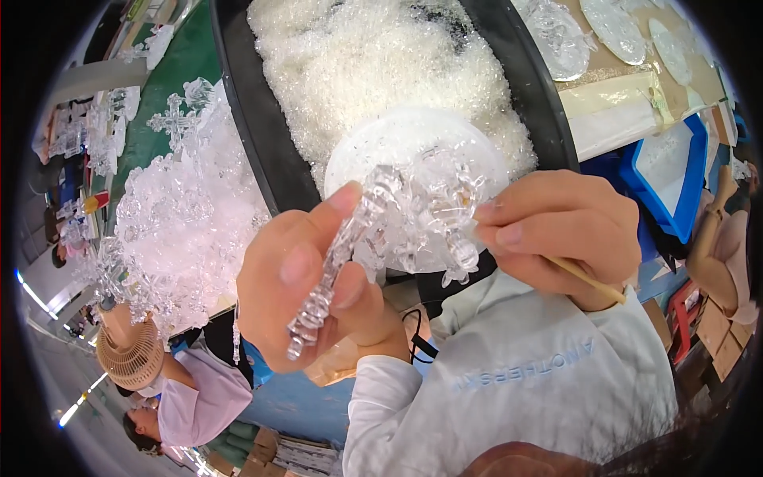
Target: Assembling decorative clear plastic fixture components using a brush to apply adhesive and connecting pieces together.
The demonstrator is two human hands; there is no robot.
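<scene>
My left hand (290,274) is closed around the long beaded arm of a clear ornament (381,195), which looks like a decorated cross. It is held tilted in front of my chest. My right hand (568,230) pinches a thin wooden stick (586,278), its light-brown end sticking out below the palm. The fingertips of that hand are close to the ornament's right side; the stick's working tip is hard to make out. Behind the ornament is a round white dish (343,159), partly covered by it. Beyond lies a black tray (258,131) of clear, glittering granules (381,63).
A heap of clear ornaments (179,222) rises on the left, over a green surface (208,67). At the far right are oval clear pieces (616,30) on a tan board and a blue bin (675,226). Other people (203,389) sit at lower left and far right.
</scene>
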